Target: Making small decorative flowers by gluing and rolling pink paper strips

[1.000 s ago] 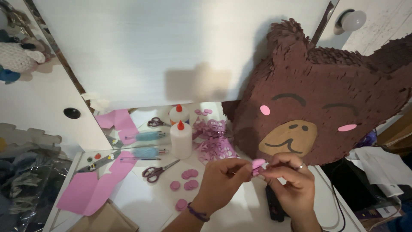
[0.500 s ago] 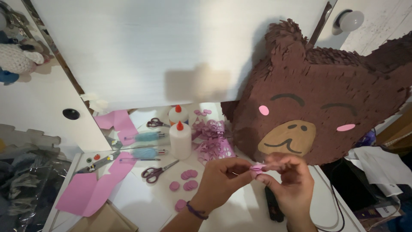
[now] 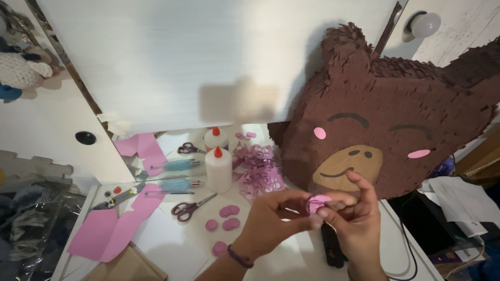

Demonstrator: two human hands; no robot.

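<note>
My left hand (image 3: 272, 222) and my right hand (image 3: 350, 217) meet over the white desk (image 3: 166, 250), both pinching a small pink paper piece (image 3: 315, 203) between the fingertips. Just behind them leans a large brown bear-head piñata (image 3: 385, 125) with fringed paper, pink cheeks and a tan muzzle. Several pink paper circles (image 3: 225, 218) lie on the desk to the left of my left hand.
A white glue bottle with a red cap (image 3: 218, 168), purple-handled scissors (image 3: 190, 207), pink paper sheets (image 3: 112, 231), a pile of pink cut-outs (image 3: 259, 171) and a black object (image 3: 333, 250) lie on the desk. A mirror (image 3: 172, 151) stands behind.
My hands stay together on the pink piece, with the fingers shifting slightly around it. Nothing else has moved.
</note>
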